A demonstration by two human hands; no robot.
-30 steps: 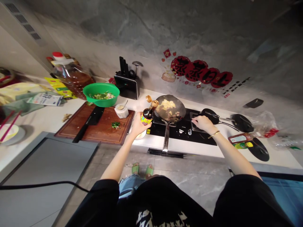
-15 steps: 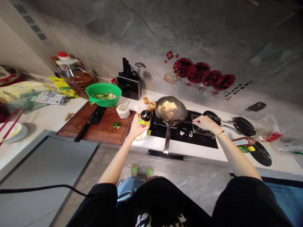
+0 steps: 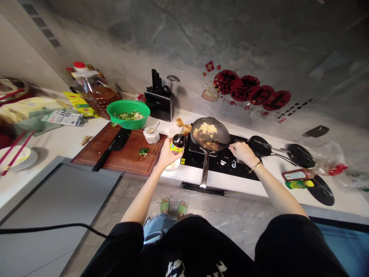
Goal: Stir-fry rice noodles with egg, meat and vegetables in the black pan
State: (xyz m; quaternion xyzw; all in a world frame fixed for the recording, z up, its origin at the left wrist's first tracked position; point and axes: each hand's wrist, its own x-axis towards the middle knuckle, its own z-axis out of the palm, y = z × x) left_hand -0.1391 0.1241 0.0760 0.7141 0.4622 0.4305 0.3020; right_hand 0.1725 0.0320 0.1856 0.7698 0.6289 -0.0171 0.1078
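Note:
My left hand [image 3: 166,154] is wrapped round a dark sauce bottle [image 3: 178,143] with a yellow label, held upright or nearly so beside the wok. Its flip cap looks raised. In the wok [image 3: 223,134] on the stove lie yellow egg [image 3: 208,129] and browner minced bits [image 3: 211,145]. My right hand [image 3: 243,152] grips the dark handle of a spatula [image 3: 221,144], whose head is down among the food at the near side of the wok. The wok's metal handle [image 3: 205,171] points toward me, with neither hand on it.
Left of the stove, a cutting board [image 3: 127,161] bears a cleaver [image 3: 111,150], chopped greens [image 3: 143,152] and a white seasoning jar [image 3: 151,135]. Behind it stand a green basin [image 3: 129,124] and a knife block [image 3: 160,105]. Pans [image 3: 259,145] and bottles [image 3: 299,184] lie to the right.
My right hand has moved left with the spatula, stirring the browner bits, which now spread more along the wok's near side. My left hand still holds the bottle in nearly the same place.

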